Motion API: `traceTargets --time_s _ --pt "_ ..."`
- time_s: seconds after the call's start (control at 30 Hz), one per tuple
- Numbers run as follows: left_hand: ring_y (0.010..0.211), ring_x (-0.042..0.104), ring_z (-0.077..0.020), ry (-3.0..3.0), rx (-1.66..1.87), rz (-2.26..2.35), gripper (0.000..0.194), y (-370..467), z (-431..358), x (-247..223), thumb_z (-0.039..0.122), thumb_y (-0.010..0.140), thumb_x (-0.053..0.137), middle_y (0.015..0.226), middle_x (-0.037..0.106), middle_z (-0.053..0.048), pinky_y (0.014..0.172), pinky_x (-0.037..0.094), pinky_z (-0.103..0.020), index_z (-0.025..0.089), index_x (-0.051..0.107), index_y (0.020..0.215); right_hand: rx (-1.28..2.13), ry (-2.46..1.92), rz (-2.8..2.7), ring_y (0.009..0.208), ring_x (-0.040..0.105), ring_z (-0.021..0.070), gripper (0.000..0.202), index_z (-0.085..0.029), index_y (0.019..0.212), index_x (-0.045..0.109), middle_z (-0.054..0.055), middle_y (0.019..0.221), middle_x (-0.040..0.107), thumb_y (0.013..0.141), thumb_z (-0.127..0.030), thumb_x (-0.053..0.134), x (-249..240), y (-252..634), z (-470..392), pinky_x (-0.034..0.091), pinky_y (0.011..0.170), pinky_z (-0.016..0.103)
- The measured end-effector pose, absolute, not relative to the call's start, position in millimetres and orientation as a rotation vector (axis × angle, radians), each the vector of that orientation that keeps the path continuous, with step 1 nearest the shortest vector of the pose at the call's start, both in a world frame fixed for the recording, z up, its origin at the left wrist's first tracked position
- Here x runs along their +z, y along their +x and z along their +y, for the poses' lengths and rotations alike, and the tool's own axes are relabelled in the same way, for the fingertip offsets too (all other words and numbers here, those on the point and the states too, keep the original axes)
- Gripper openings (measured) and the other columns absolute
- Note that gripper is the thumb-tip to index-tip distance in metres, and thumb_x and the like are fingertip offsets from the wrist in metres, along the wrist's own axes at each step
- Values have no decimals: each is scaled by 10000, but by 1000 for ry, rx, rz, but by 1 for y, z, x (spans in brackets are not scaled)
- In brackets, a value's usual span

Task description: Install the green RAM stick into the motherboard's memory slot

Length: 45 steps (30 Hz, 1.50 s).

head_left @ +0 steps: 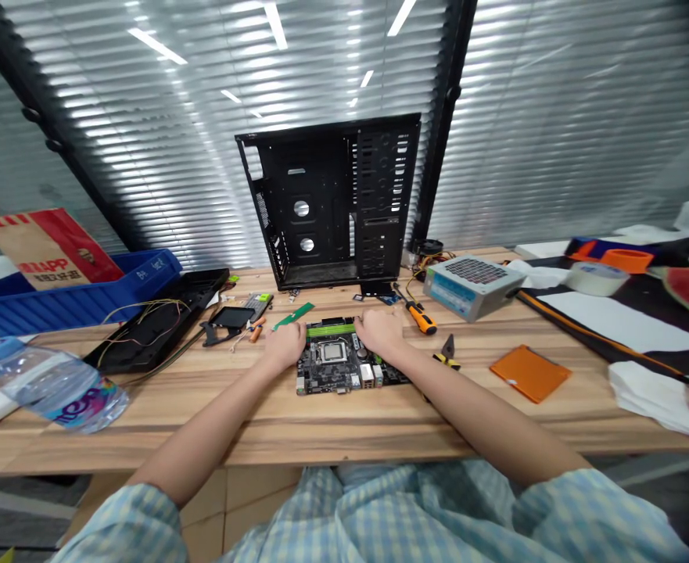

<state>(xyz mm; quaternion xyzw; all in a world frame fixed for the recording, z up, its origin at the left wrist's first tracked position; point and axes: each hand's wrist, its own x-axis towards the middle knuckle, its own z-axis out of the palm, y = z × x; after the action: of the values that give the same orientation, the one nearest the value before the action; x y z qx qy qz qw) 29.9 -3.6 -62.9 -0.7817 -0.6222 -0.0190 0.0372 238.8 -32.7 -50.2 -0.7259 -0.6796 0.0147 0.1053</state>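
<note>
A black motherboard [314, 379] with a silver processor socket [331, 353] and lime-green memory slots [332, 331] lies flat on the table in front of me. My left hand [286, 344] is closed at its far left corner, fingertips hidden behind the wrist and knuckles. On the far right part of the board, beside the end of the slots, my right hand [380, 331] is curled over the edge, fingers partly hidden. Just beyond my left hand is a narrow green circuit strip [295, 314]. Pliers [448, 353] lie partly behind my right forearm.
An open black computer case [326, 203] stands at the back. To the right are an orange screwdriver [419, 313], a power supply [470, 285] and an orange square case [530, 373]. A water bottle [56, 387], a black panel [156, 328] and a blue bin [138, 274] are left.
</note>
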Motion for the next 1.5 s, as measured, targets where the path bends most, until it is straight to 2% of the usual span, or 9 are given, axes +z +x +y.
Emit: traceTargets --time_s 0.2,0.6,1.03,1.13,1.23,1.33,1.5 --pt "967 651 -293 -2412 -55 -1909 501 31 -5 -62 325 996 190 993 699 -157 888 443 -439 145 657 987 39 -2130 -2019 914 672 281 410 -108 891 706 194 960 718 932 -273 333 -54 238 -30 338 897 418" --pt "961 648 -311 -2429 10 -1869 438 33 -10 -57 262 986 213 975 695 -147 853 453 -476 156 638 1006 123 -2158 -2039 884 673 277 406 -128 861 720 178 952 724 925 -246 337 -52 237 -30 305 907 442" --pt "959 655 -286 -2398 -73 -1937 521 30 -4 -63 344 1000 180 979 698 -149 859 460 -418 147 662 985 43 -2129 -1969 937 660 266 374 -149 958 681 152 967 716 919 -372 382 -53 245 -29 397 829 363" --pt "951 658 -283 -2396 -88 -1952 543 29 -3 -64 365 1002 172 974 701 -146 866 457 -416 147 668 988 27 -2091 -1921 988 634 265 352 -161 1083 613 132 993 706 894 -404 443 -55 251 -26 378 884 378" --pt "951 658 -283 -2398 -99 -1961 562 29 -3 -64 379 1002 165 976 701 -147 878 452 -416 146 676 986 14 -2086 -1877 1076 569 312 449 -161 1157 550 145 1086 666 865 -497 493 -57 257 -23 354 915 434" --pt "955 657 -285 -2405 -106 -1960 566 29 -3 -63 381 1000 167 973 703 -148 887 450 -416 143 679 977 -2 -2110 -1841 1145 484 351 501 -156 1195 517 178 1216 580 890 -545 436 -60 262 -20 341 912 478" --pt "970 656 -281 -2415 -127 -1947 585 28 -4 -61 399 1002 150 965 709 -131 901 449 -414 157 680 951 -49 -2130 -1819 1167 413 345 480 -166 1254 484 174 1280 497 936 -496 343 -65 266 -18 312 935 493"
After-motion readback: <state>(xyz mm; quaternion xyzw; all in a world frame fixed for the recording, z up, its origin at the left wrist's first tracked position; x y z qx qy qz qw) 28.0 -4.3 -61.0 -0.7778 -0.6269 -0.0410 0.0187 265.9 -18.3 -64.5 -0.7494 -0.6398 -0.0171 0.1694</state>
